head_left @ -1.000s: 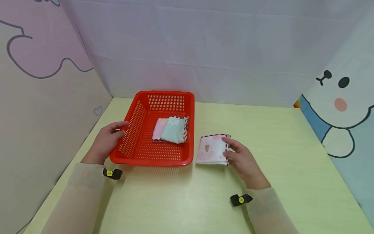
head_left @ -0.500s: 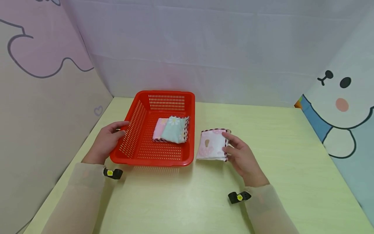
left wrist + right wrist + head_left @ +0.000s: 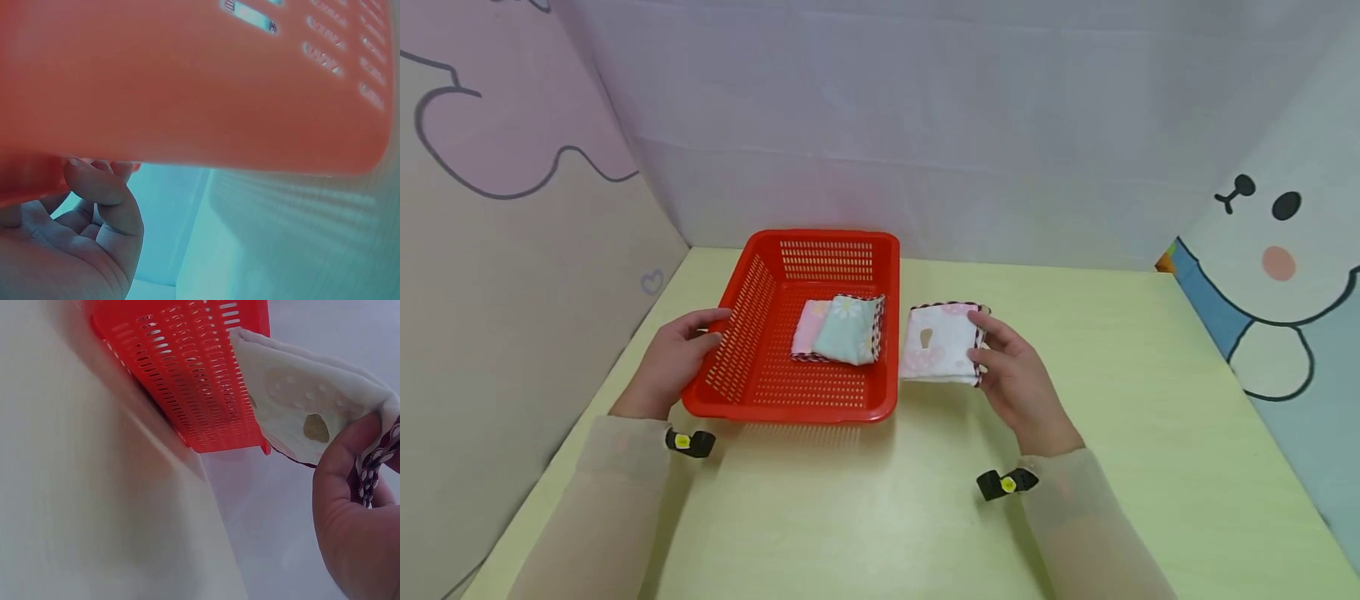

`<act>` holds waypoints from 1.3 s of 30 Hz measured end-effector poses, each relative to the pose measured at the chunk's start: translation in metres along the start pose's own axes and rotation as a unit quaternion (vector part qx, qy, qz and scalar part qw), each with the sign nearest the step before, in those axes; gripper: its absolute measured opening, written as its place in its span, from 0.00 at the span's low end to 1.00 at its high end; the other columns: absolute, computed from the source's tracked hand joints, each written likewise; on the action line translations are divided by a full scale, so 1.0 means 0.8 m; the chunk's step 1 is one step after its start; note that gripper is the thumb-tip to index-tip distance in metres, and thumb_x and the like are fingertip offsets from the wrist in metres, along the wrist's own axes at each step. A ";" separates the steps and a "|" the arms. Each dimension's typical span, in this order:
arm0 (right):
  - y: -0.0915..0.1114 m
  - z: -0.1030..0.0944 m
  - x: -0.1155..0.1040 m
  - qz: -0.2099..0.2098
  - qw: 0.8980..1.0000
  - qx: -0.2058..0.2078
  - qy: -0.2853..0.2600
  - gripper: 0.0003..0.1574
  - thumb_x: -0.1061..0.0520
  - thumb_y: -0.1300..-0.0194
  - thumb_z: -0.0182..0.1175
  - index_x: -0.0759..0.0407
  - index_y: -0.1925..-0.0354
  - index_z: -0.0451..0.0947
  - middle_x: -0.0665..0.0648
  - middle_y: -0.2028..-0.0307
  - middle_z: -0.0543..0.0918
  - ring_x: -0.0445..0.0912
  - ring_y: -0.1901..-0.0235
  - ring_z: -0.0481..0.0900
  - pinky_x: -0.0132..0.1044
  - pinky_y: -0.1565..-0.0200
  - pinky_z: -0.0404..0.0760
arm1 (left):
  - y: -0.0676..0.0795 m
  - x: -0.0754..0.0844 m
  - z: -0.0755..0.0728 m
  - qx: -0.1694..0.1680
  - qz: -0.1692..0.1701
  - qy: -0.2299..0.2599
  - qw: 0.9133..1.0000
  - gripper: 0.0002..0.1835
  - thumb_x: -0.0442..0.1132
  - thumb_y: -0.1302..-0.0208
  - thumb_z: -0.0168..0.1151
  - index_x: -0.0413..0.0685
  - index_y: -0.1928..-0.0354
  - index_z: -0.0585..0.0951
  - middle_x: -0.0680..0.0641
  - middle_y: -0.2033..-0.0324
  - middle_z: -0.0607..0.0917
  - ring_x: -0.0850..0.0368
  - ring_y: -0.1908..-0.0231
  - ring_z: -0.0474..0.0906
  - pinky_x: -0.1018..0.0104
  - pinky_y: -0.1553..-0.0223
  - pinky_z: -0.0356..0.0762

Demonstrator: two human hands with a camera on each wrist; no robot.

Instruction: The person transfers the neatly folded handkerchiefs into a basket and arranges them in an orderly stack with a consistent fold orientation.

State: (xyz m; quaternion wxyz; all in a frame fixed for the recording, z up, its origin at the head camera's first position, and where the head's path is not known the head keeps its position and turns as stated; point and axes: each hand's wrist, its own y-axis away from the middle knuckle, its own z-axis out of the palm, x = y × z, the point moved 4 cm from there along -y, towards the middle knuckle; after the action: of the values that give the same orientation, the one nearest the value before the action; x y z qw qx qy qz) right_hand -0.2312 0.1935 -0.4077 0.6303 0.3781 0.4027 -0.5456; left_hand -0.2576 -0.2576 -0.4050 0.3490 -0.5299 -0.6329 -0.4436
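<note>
A red plastic basket (image 3: 797,413) stands on the table in the head view. Its left rim is gripped by my left hand (image 3: 664,365); the left wrist view shows that hand's fingers (image 3: 103,184) curled at the rim. My right hand (image 3: 1024,385) pinches the right edge of a folded white-and-pink towel (image 3: 942,343) with a dark checked border. This towel hangs above the table just right of the basket, as the right wrist view also shows. Inside the basket, a folded mint-green towel (image 3: 846,332) with a daisy print partly covers a folded pink towel (image 3: 807,327).
The pale yellow table (image 3: 865,517) reaches back to a whitish cloth wall (image 3: 970,150). A side panel (image 3: 550,275) with cartoon outlines borders the left, another (image 3: 1277,333) the right. Both wrists carry small black cameras on straps.
My right hand has carried the white-and-pink towel upward in the head view, away from me, with its left edge now close to the basket's right rim. Left hand and basket stay put.
</note>
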 end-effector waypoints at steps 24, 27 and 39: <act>-0.054 0.074 -0.060 -0.007 0.998 -0.032 0.047 0.33 0.70 0.26 0.52 0.61 0.26 0.67 0.57 0.34 0.69 0.52 0.43 0.71 0.35 0.57 0.84 | 0.004 -0.002 -0.001 -0.005 0.004 -0.001 1.000 0.25 0.44 0.19 0.48 0.53 0.23 0.68 0.37 0.32 0.69 0.38 0.43 0.73 0.63 0.55 0.85; -0.060 0.082 -0.063 -0.008 0.998 -0.034 0.047 0.32 0.70 0.26 0.52 0.60 0.26 0.68 0.57 0.33 0.68 0.52 0.42 0.70 0.35 0.56 0.84 | 0.004 -0.002 0.000 -0.006 0.002 -0.001 1.000 0.26 0.44 0.19 0.48 0.53 0.23 0.68 0.37 0.32 0.69 0.38 0.43 0.73 0.63 0.55 0.85; -0.082 0.115 -0.065 -0.008 0.998 -0.051 0.031 0.32 0.70 0.26 0.53 0.57 0.28 0.71 0.57 0.33 0.69 0.53 0.40 0.71 0.39 0.51 0.85 | 0.002 0.002 0.001 -0.006 0.003 -0.002 1.000 0.25 0.44 0.19 0.48 0.53 0.23 0.68 0.38 0.32 0.69 0.38 0.43 0.73 0.63 0.55 0.85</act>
State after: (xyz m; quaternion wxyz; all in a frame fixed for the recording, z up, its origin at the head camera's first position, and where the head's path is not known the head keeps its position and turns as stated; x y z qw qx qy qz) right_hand -0.2914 0.1216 -0.3265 0.6317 0.3588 0.4523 -0.5173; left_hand -0.2559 -0.2565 -0.4034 0.3457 -0.5347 -0.6295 -0.4453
